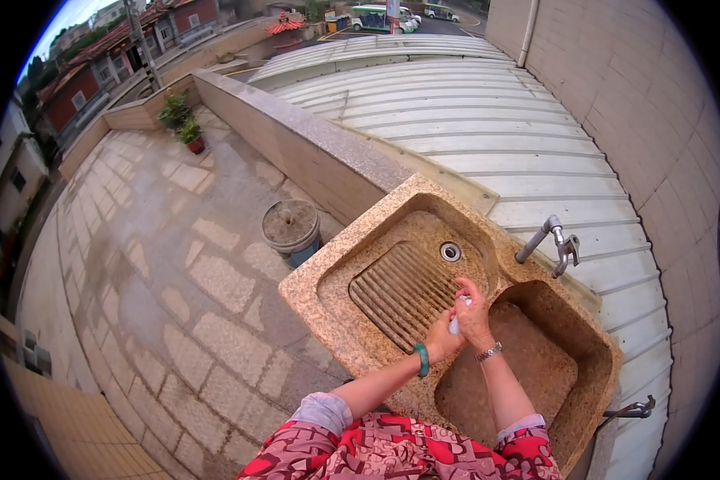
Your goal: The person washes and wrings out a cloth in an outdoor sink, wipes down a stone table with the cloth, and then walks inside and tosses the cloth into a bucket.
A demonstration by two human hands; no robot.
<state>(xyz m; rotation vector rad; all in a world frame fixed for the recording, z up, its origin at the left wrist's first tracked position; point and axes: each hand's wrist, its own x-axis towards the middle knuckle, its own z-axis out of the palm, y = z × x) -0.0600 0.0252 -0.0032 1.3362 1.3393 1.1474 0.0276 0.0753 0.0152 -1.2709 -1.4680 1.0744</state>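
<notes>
Left hand [446,337] and right hand [474,318] closed together round a white item [458,315] (can't ID it from here). Deep basin [528,352] right of grip; ribbed basin [404,296] left, metal drain [450,251] in it. Farther left, bucket [290,226], murky brownish contents. Beyond, potted plants [190,132].

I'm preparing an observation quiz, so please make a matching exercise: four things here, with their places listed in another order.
Things:
1. Small white object
2. Green ring-shaped bangle
3. Round metal drain
4. Red round plant pot

Places:
A. On the stone paving
B. Around the left wrist
C. Between the left hand and right hand
D. Set into the speckled tan stone sink

Pairs: 1-C, 2-B, 3-D, 4-A
</notes>
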